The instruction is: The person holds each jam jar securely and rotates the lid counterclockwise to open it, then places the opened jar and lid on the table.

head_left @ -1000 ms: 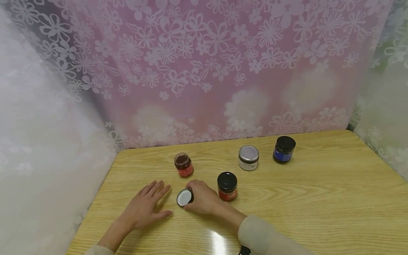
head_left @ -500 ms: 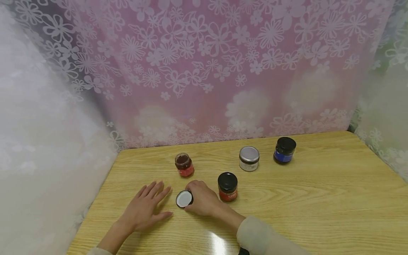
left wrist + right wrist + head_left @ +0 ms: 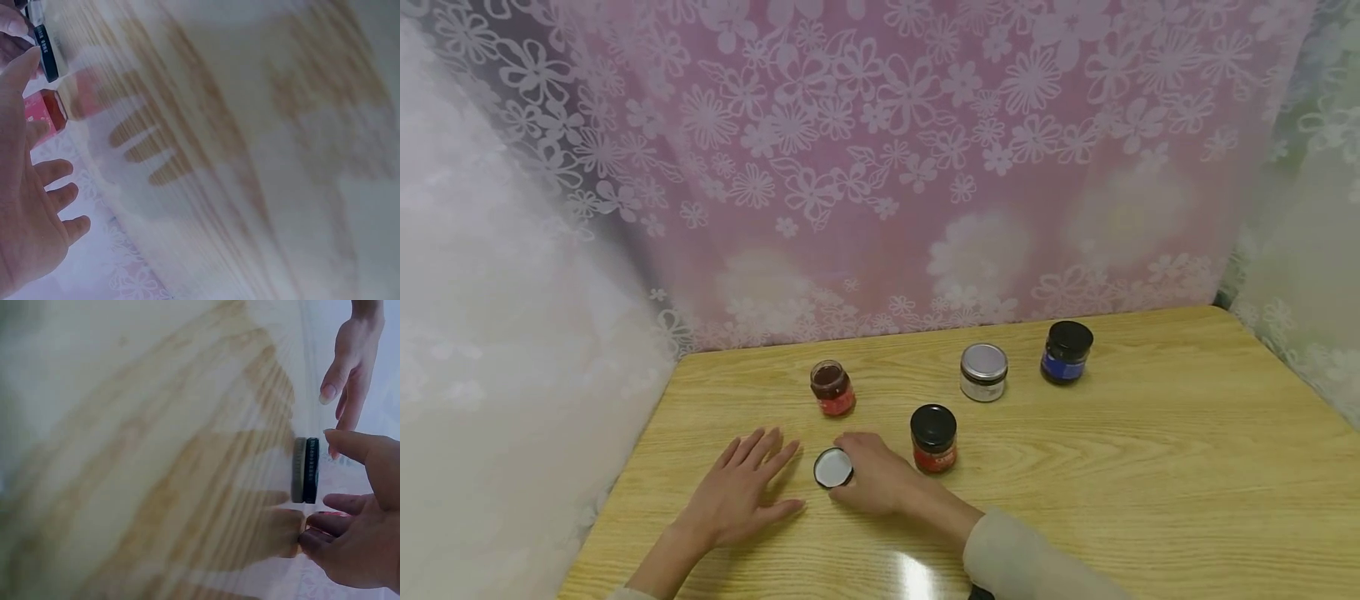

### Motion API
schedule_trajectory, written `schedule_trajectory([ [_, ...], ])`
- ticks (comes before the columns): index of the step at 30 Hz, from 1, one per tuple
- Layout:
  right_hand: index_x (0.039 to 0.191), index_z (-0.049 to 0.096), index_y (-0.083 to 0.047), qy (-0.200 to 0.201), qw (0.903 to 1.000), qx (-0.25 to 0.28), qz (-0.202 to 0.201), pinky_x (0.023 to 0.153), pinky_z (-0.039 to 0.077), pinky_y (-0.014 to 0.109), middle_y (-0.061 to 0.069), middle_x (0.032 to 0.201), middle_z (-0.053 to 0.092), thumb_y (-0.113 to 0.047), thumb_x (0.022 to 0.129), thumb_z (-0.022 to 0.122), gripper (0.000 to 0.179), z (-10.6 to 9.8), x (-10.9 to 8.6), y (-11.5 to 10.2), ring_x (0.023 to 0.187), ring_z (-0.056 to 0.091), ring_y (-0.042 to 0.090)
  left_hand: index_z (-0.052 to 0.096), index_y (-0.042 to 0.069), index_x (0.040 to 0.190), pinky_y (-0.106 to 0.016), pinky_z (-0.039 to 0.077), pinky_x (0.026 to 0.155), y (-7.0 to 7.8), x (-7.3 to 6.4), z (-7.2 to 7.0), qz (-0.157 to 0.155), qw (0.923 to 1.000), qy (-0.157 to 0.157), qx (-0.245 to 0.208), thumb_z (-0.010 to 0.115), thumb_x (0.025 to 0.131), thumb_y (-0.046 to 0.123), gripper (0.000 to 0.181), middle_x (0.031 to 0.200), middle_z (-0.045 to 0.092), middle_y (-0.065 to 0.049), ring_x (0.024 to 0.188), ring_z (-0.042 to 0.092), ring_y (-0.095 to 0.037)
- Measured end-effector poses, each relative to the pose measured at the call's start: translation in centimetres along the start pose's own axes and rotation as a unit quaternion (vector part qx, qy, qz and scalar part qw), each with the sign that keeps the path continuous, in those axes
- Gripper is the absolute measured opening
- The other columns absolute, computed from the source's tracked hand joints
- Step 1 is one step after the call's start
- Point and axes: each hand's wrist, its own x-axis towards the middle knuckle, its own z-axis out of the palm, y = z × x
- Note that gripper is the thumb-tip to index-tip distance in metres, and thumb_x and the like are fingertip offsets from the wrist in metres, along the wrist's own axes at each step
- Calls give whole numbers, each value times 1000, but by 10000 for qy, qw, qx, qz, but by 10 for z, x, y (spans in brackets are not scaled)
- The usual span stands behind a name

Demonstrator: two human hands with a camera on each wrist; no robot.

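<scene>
A dark jar lid (image 3: 833,468) lies flat on the table, its white inside facing up. Around its right side is my right hand (image 3: 874,477); in the right wrist view the thumb and fingers (image 3: 340,503) stand slightly apart from the lid (image 3: 310,470). My left hand (image 3: 733,492) is spread low over the table to the left of the lid, holding nothing. Behind the lid stands a lidless jar (image 3: 833,390) with a red label and dark red contents. Close to the right hand is a black-lidded jar (image 3: 934,440) with a red label.
Farther back stand a silver-lidded jar (image 3: 983,372) and a dark jar with a blue label (image 3: 1066,353). The wood-grain table (image 3: 1120,483) ends at a pink floral curtain (image 3: 880,208), with pale curtains at both sides.
The lid was tilted in my right hand and has come down flat on the table. The right hand's fingers have loosened from it. My left hand stays in place.
</scene>
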Motion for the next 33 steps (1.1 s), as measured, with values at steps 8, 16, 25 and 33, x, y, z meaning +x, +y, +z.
schedule_trajectory([
  [8, 139, 48, -9, -129, 9996, 192, -161, 102, 38, 40, 9, 142, 44, -38, 90, 65, 59, -25, -14, -17, 132, 38, 24, 47, 20, 144, -55, 29, 105, -1, -1, -5, -17, 9998, 216, -41, 49, 86, 69, 76, 145, 41, -15, 135, 33, -34],
  [16, 142, 47, -19, -25, 9973, -66, -728, 104, 35, 44, 0, 151, 32, -44, 94, 59, 55, -69, -34, -31, 138, 29, 20, 46, 21, 144, -54, 23, 107, 3, 1, -18, -51, 9988, 478, -80, 50, 86, 69, 76, 148, 38, -12, 137, 30, -32],
  [25, 143, 47, -17, 903, 9712, -1902, -1117, 113, 17, 41, 5, 153, 31, -60, 91, 51, 68, -97, -49, 5, 141, 21, 23, 44, 24, 145, -52, 20, 109, 11, 9, -41, 70, 9969, 782, 68, 51, 86, 68, 74, 150, 34, -9, 138, 27, -29],
  [33, 145, 43, -21, 1151, 9645, -2239, -799, 111, 19, 49, 3, 155, 26, -70, 88, 44, 75, -114, -69, 39, 142, 17, 25, 41, 25, 147, -50, 22, 109, 32, 19, -49, 320, 9955, 889, -27, 50, 87, 66, 73, 152, 31, -8, 139, 26, -28],
])
